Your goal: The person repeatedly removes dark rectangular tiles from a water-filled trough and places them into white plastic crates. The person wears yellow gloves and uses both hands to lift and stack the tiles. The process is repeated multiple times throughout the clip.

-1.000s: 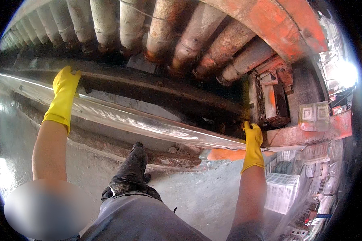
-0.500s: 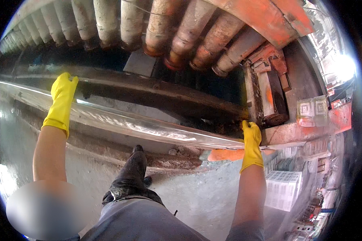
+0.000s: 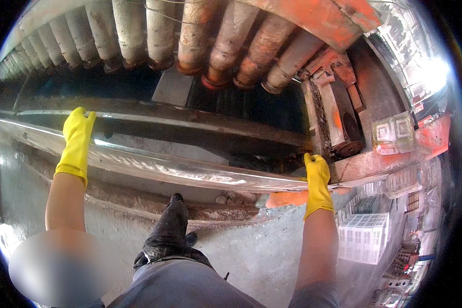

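A long shiny metal sheet (image 3: 190,172) lies across the front of a rusty machine, running from the far left to the right. My left hand (image 3: 78,134), in a yellow rubber glove, rests flat on the sheet's left part with its fingers pointing away from me. My right hand (image 3: 317,174), also in a yellow glove, grips the sheet's right end beside a rusty orange machine block (image 3: 329,120). Above the sheet, a row of thick rusty rollers (image 3: 210,36) fans out over a dark gap.
My dark trouser leg and boot (image 3: 170,231) stand on the wet grey concrete floor (image 3: 251,256) under the sheet. A white plastic crate (image 3: 363,237) sits at the right. A clear plastic container (image 3: 394,133) rests on the orange machine frame.
The view has shifted slightly, so the rollers and machine sit a little lower. Both gloved hands stay on the metal sheet, the left one a bit further right.
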Demonstrator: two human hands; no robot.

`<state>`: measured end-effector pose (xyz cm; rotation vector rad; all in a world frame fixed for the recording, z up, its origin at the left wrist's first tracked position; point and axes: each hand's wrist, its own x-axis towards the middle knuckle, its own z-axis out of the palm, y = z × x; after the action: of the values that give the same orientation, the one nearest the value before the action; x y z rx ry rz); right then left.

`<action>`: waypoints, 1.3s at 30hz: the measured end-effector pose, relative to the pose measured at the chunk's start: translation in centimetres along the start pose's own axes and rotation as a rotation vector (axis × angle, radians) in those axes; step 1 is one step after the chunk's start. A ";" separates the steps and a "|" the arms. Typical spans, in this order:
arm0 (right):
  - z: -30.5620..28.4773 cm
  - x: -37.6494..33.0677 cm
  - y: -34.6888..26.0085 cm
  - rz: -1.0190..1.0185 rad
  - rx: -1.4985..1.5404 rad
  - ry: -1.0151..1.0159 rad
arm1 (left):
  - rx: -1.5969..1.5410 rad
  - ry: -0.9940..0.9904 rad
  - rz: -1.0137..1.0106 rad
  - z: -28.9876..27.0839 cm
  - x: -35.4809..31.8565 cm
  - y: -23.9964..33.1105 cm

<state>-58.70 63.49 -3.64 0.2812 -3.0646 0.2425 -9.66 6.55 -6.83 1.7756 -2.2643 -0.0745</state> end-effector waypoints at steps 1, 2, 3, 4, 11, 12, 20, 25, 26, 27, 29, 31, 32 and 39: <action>0.1 0.1 0.0 0.001 -0.002 0.003 | 0.001 -0.011 -0.002 -0.1 0.0 0.1; 0.1 0.1 0.1 0.005 0.004 0.000 | 0.001 -0.029 -0.018 -0.2 0.0 0.2; 0.0 0.0 0.0 0.009 0.009 -0.002 | 0.000 -0.049 -0.035 -0.6 -0.1 0.6; -0.1 0.0 -0.1 0.013 0.014 -0.004 | -0.001 -0.068 -0.051 -0.8 -0.2 0.8; 0.0 0.1 -0.1 0.007 0.025 -0.006 | -0.008 -0.071 -0.068 -0.9 -0.1 0.7; 0.1 0.1 0.0 0.012 0.030 -0.004 | -0.013 -0.079 -0.072 -1.2 -0.2 0.9; 0.5 0.6 0.6 0.006 0.013 -0.011 | 0.004 -0.083 -0.070 -1.3 -0.3 1.2; 0.6 0.5 0.7 0.003 0.011 0.004 | 0.006 -0.082 -0.071 -1.5 -0.4 1.4; 0.5 0.5 0.7 0.001 0.015 0.006 | 0.006 -0.087 -0.072 -1.4 -0.4 1.4; 0.5 0.4 0.6 -0.001 0.022 0.007 | 0.007 -0.090 -0.073 -1.4 -0.3 1.4; 0.4 0.3 0.6 -0.003 0.030 0.009 | 0.007 -0.096 -0.070 -1.3 -0.2 1.3; 0.0 0.1 0.1 -0.008 0.036 0.005 | 0.008 -0.098 -0.066 -1.4 -0.2 1.1; 0.0 0.0 0.0 -0.006 0.037 -0.003 | 0.011 -0.092 -0.068 -1.4 -0.3 1.0; -0.2 -0.1 0.0 0.044 0.038 -0.020 | 0.004 -0.118 -0.086 -1.7 -0.3 1.5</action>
<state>-58.57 63.50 -3.42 0.2192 -3.0916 0.3024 -10.64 7.42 -4.95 1.9171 -2.2674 -0.1963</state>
